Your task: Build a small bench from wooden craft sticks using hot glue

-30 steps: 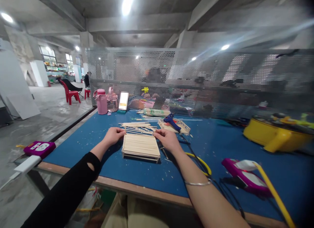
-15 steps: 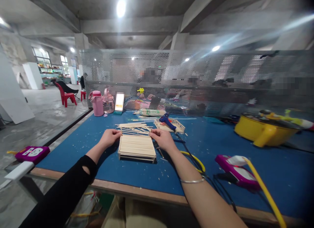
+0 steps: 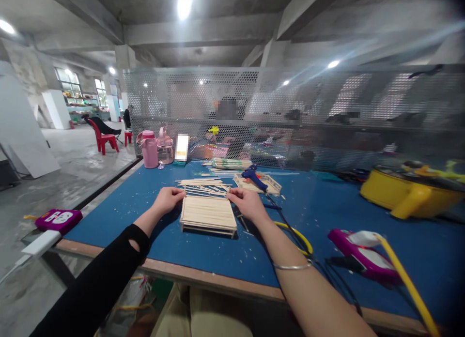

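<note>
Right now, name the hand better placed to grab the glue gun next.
Probably the right hand: at the far right corner of the wooden structure, it is nearer the blue glue gun than the left hand.

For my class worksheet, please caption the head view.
Left hand and right hand at the far corners of a stick platform, blue table beneath.

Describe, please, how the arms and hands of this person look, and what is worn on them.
The left hand and the right hand wear no gloves. A long black sleeve covers most of the left forearm, with a small oval opening near its cuff. The right forearm shows no sleeve; a thin silver-coloured bracelet goes around it.
</note>
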The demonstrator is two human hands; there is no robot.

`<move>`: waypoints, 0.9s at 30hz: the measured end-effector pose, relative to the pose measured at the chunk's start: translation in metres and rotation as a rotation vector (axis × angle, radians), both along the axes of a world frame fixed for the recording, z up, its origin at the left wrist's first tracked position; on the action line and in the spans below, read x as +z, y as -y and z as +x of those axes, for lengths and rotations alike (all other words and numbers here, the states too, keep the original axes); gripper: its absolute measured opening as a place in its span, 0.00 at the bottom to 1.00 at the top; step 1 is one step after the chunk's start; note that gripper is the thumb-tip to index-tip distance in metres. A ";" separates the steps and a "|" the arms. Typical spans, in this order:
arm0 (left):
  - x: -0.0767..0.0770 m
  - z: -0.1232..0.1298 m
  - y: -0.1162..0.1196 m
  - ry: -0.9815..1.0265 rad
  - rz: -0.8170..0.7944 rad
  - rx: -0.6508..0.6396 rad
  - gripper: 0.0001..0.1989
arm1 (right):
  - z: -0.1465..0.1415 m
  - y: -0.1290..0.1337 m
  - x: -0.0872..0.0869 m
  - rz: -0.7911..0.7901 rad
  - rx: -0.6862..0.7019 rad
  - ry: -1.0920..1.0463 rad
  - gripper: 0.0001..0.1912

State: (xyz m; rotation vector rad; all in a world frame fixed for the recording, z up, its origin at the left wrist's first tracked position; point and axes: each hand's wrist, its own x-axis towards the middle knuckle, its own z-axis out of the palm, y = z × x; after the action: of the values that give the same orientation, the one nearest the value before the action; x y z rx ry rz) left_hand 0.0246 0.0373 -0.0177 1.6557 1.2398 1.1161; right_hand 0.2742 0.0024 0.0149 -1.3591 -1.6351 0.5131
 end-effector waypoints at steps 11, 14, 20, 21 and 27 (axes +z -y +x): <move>0.028 -0.003 0.030 0.078 0.314 0.408 0.17 | 0.017 0.000 0.009 -0.096 -0.056 -0.258 0.14; 0.040 0.016 0.082 0.065 0.479 0.281 0.13 | 0.024 0.006 0.012 -0.268 0.059 -0.242 0.12; 0.031 0.056 0.151 -0.382 0.451 -0.142 0.09 | 0.009 0.013 0.004 -0.411 0.256 -0.199 0.10; 0.026 0.057 0.149 -0.415 0.403 -0.141 0.10 | 0.004 0.012 0.001 -0.396 0.265 -0.206 0.10; 0.015 0.033 0.111 -0.337 0.293 0.060 0.09 | -0.023 0.007 -0.004 -0.314 0.308 -0.253 0.11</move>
State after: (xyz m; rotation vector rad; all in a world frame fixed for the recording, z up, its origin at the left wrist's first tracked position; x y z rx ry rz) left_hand 0.0575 -0.0740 -0.0028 2.1072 1.3916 1.1281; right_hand 0.2510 -0.0042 0.0109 -1.2046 -1.6037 1.1182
